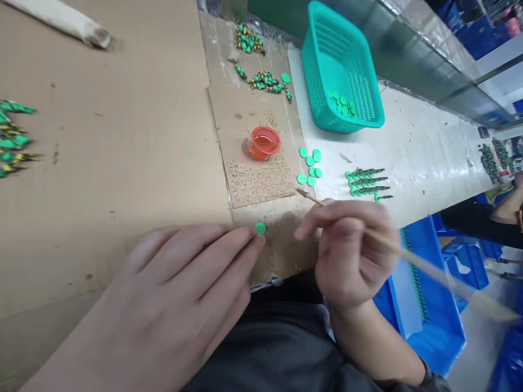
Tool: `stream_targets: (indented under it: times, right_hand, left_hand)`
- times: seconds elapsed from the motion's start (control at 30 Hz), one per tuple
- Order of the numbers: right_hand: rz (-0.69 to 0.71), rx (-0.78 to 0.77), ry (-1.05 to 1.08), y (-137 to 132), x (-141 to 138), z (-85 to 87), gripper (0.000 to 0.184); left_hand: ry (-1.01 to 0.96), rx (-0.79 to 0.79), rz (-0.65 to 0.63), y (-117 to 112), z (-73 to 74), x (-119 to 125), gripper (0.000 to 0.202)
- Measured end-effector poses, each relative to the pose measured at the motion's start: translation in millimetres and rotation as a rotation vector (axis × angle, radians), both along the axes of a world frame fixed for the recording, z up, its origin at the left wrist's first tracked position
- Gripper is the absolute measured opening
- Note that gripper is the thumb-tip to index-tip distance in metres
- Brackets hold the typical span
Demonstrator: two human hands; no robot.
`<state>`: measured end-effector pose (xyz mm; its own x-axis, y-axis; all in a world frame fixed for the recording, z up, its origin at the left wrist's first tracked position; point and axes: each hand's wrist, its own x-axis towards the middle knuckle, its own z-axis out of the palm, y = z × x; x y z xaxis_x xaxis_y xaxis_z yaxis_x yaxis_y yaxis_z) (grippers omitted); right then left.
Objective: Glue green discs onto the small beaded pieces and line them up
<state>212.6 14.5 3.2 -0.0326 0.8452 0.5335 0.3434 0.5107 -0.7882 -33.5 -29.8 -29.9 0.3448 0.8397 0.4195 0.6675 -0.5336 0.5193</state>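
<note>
My left hand [180, 288] lies flat on the cardboard, fingers stretched out, and its fingertips press a small green disc [260, 227] against the board. My right hand [351, 250] is closed in a pinch round a thin wooden paintbrush [412, 258]. The brush tip [301, 191] points left, above the cardboard near a cluster of loose green discs [309, 166]. A small red cup of orange liquid [265, 142] stands on a brown card beyond the brush tip.
A teal plastic basket [343, 71] with several green discs stands at the back. Green-and-black stick pieces [368, 182] lie in rows at right, more painted pieces [265, 80] at the back and far left [14, 139]. Blue bins [433, 305] sit below the table edge. Another person's arm [506, 204] shows at far right.
</note>
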Motion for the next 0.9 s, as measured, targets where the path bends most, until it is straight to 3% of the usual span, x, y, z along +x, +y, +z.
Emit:
stream_targets:
  times: [0.07,0.13,0.23,0.37,0.53,0.57,0.63,0.77,0.83,0.9]
  right_hand:
    - [0.124,-0.045,-0.127,2,5,3.6,0.012]
    - [0.254,-0.050,-0.273,5,8,3.8,0.018]
    - [0.362,0.004,-0.386,8,10,3.3,0.027]
    - [0.383,0.041,-0.449,4,13,-4.3,0.026]
    - [0.267,0.097,-0.450,-12,12,-21.2,0.008]
    - [0.219,0.094,-0.442,-17,11,-22.3,0.004]
    - [0.139,0.101,-0.422,-26,6,-22.1,0.008]
    - [0.034,0.130,-0.326,-35,0,-17.4,0.015]
    - [-0.035,0.112,-0.269,-35,4,-14.2,0.015]
    - [-0.091,0.096,-0.226,-36,10,-10.1,0.012]
  left_hand:
    - [0.091,0.121,-0.085,8,6.2,3,0.046]
    - [0.167,0.193,-0.135,14,14.9,5,0.038]
    - [0.211,0.157,-0.134,13,30.2,9,0.032]
    - [0.207,0.036,-0.072,1,40.0,14,0.026]
    - [0.277,0.052,-0.030,-20,50.1,2,0.031]
    - [0.270,0.030,0.026,-23,55.2,-9,0.029]
    - [0.256,-0.041,0.256,-22,67.2,-44,0.026]
    - [0.366,-0.132,0.668,11,92.1,-144,0.032]
    - [0.445,-0.214,0.721,30,102.0,-182,0.027]
    - [0.504,-0.300,0.690,43,107.6,-201,0.025]
